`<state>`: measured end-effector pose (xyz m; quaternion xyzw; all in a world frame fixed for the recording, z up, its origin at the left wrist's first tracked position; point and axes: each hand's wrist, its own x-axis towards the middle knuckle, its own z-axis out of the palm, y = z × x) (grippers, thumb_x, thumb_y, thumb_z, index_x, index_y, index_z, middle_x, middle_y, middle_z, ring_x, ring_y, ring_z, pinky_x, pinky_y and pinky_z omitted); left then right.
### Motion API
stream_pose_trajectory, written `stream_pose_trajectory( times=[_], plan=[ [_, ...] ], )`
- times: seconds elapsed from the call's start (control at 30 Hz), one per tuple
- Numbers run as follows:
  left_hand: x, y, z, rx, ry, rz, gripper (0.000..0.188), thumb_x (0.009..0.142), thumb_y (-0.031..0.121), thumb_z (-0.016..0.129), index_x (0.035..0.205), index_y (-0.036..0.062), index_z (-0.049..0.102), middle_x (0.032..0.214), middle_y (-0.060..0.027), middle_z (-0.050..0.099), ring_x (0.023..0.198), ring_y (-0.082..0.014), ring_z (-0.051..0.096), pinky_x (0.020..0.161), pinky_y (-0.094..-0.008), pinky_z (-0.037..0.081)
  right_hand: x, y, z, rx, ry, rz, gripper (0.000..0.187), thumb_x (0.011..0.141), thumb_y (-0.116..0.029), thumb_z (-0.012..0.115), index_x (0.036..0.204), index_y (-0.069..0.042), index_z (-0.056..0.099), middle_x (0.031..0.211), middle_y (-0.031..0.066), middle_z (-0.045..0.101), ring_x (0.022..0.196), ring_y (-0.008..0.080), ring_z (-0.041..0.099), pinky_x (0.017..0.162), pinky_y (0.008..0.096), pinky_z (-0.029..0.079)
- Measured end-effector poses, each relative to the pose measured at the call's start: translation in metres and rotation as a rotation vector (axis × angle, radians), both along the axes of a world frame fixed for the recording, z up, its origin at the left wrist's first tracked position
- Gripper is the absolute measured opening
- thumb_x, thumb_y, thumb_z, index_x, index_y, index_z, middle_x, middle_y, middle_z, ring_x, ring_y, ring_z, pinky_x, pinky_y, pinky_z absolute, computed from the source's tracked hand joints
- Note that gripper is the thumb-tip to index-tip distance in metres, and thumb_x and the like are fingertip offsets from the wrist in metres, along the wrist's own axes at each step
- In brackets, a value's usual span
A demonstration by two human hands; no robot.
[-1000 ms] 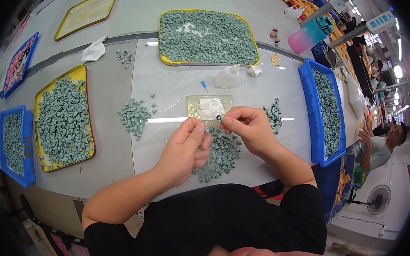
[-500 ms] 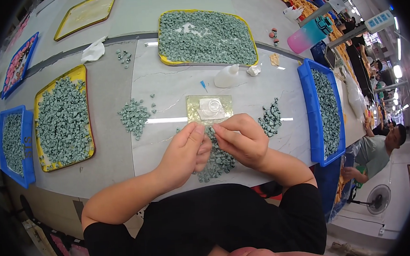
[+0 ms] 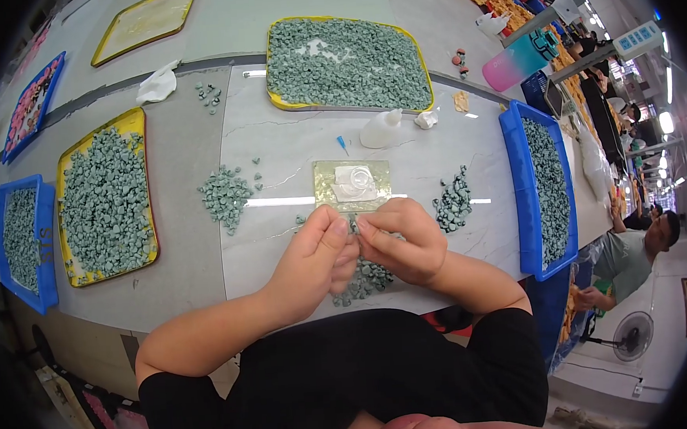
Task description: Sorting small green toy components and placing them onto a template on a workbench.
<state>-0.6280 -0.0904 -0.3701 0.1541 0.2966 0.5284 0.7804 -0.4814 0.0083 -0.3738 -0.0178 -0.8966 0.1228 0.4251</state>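
Note:
My left hand point(image 3: 314, 254) and my right hand point(image 3: 406, 240) meet in front of me, fingers closed. Between their thumbs and forefingers a small grey-green stone-like piece point(image 3: 353, 224) shows, mostly covered by the fingertips. A pile of similar pieces point(image 3: 369, 280) lies on the table right under my hands, partly hidden by them. Just beyond my fingertips is a yellowish, see-through rectangular plate point(image 3: 322, 188) carrying a white patch point(image 3: 350, 189) with a clear round ring on it. Smaller heaps of the pieces sit to the left point(image 3: 227, 196) and right point(image 3: 453, 201).
Beyond the plate are a blue dispensing tip point(image 3: 341, 142), a white squeeze bottle point(image 3: 380, 131) and crumpled tissue point(image 3: 426, 119). Yellow-rimmed trays of pieces stand at the back point(image 3: 275, 101) and left point(image 3: 154, 226). Blue bins flank the table, left point(image 3: 48, 264) and right point(image 3: 522, 203). A person point(image 3: 629, 260) sits far right.
Both hands have shifted slightly toward me, and the fingertips have turned a little, so the small piece between them shows more. Things on the table have stayed in place.

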Motion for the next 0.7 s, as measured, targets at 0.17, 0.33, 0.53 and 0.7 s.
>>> stream_pose_trajectory(
  times=[0.17,0.33,0.53,0.7],
  plan=[
    [0.0,0.0,-0.001,0.038,-0.039,-0.019,0.018,0.098,0.027,0.034,0.087,0.0134,0.033,0.069,0.0018,0.035,0.053,-0.0065,0.027,0.044,-0.0202,0.022,0.002,-0.002,0.002,-0.327,0.029,0.03,0.023,0.061,0.005,0.07,0.082,0.006,0.063,0.086,0.0154,0.061,0.069,0.0251,0.057,0.055,0.0319,0.046],
    [0.007,-0.004,0.0,0.07,0.008,0.02,0.017,0.098,0.028,0.034,0.088,0.0141,0.032,0.069,0.0011,0.034,0.053,-0.0067,0.027,0.044,-0.02,0.021,0.008,-0.001,0.005,0.18,-0.025,0.007,0.022,0.062,0.004,0.07,0.083,0.006,0.062,0.09,0.0159,0.06,0.071,0.0255,0.057,0.056,0.0338,0.046],
    [0.009,-0.006,-0.001,0.119,0.21,0.09,0.017,0.098,0.026,0.034,0.089,0.0121,0.031,0.07,0.0012,0.036,0.054,-0.0055,0.028,0.045,-0.0192,0.024,0.003,-0.003,0.003,-0.119,-0.014,0.051,0.029,0.06,0.009,0.068,0.089,0.004,0.063,0.089,0.0129,0.061,0.071,0.0235,0.057,0.058,0.0314,0.046],
    [0.015,-0.008,-0.001,0.169,0.526,0.207,0.018,0.096,0.021,0.04,0.089,0.0059,0.037,0.069,0.0012,0.043,0.058,-0.0041,0.036,0.051,-0.0206,0.034,0.006,-0.004,0.008,-0.227,-0.032,0.029,0.03,0.06,0.01,0.067,0.089,0.004,0.063,0.086,0.0119,0.061,0.069,0.0235,0.058,0.059,0.0305,0.046]
  ],
)
